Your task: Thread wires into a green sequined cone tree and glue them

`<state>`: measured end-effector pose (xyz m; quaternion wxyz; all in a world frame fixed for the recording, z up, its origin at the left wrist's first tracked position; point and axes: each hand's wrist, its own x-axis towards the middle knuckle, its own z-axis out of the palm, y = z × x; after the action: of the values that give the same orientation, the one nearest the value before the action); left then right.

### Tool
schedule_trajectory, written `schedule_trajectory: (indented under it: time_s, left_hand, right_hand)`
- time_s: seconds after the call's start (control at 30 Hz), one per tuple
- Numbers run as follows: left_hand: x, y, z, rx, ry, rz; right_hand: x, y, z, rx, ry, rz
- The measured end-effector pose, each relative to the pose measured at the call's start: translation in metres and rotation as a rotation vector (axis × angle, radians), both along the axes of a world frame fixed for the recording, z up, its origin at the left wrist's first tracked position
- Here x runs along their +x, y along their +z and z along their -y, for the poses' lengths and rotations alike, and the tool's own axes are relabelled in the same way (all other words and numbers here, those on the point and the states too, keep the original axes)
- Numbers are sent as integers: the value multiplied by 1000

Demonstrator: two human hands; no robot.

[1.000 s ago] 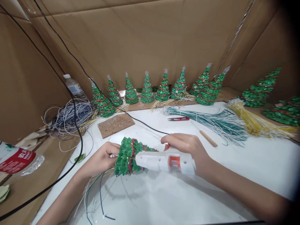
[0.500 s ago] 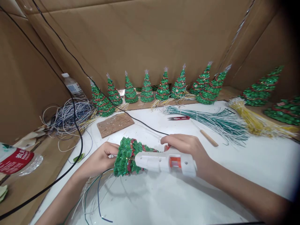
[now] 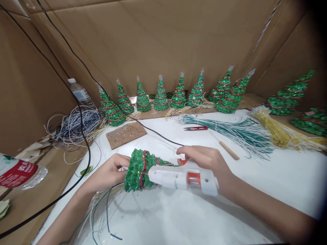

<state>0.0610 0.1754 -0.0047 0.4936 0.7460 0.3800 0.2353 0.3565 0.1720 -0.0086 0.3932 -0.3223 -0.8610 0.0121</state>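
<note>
My left hand (image 3: 112,173) grips the base of a small green Christmas tree (image 3: 136,170) lying on its side, its tip pointing right. Red garland winds round the tree. Thin green, blue and white wires (image 3: 107,211) trail from its base under my left wrist. In my right hand (image 3: 208,160) is a white hot glue gun (image 3: 168,177) with orange parts. Its nozzle points left and meets the tree's side near the garland; whether it touches cannot be made out. The gun's body hides part of the tree's tip.
Several finished-looking trees (image 3: 160,97) line the back. Green-white wires (image 3: 235,132), yellow wires (image 3: 283,132), red thread snips (image 3: 196,128) and a wooden-handled awl (image 3: 228,149) lie right. A cardboard piece (image 3: 126,135), tangled wires (image 3: 76,126), a black cord (image 3: 82,136) and a bottle (image 3: 17,172) are left.
The glue gun's rear end has swung slightly right and down, with its nozzle still by the tree. My left hand and the tree have hardly moved.
</note>
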Motion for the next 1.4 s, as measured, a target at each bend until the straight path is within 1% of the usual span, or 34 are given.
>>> schedule_trajectory:
  time_s: [0.13,0.27,0.33,0.37,0.4,0.47,0.5,0.53,0.6,0.67,0.73,0.83,0.97,1.07,1.2,1.4]
  left_hand:
    - [-1,2,-1,-51,23,-23]
    - [0,6,-1,-77,21,-36]
    - [-2,6,-1,-114,24,-30]
    - [-4,4,0,-130,64,-15]
    - [-7,2,1,-140,135,9]
    - [-12,-2,4,-142,314,92]
    - [-14,-4,6,-140,374,134]
    - [-15,-4,9,-144,390,158]
    - [-13,-2,13,-152,354,139]
    - [-5,3,16,-132,313,57]
    - [4,10,17,-101,250,-12]
    - [14,17,17,-95,181,-56]
    - [19,17,16,-89,230,-80]
    - [19,16,18,-95,271,-95]
    - [21,17,19,-142,280,-84]
    - [24,15,20,-191,348,-60]
  right_hand:
    - [2,-1,1,-41,-13,13]
    - [3,-4,0,-38,-26,10]
    - [4,-5,0,-37,-25,9]
    - [3,-5,0,-35,-25,5]
    - [3,-4,0,-39,-26,6]
    - [3,-1,1,-60,-32,20]
    - [3,1,2,-74,-36,30]
    - [3,3,2,-87,-37,39]
    - [4,6,3,-99,-38,43]
    - [4,7,4,-96,-40,36]
    - [5,5,3,-92,-42,31]
    - [6,0,1,-83,-41,11]
    - [6,-6,-1,-78,-39,0]
    - [5,-6,0,-6,-56,8]
    - [6,-4,0,88,-104,10]
    - [12,-2,-2,39,-193,-15]
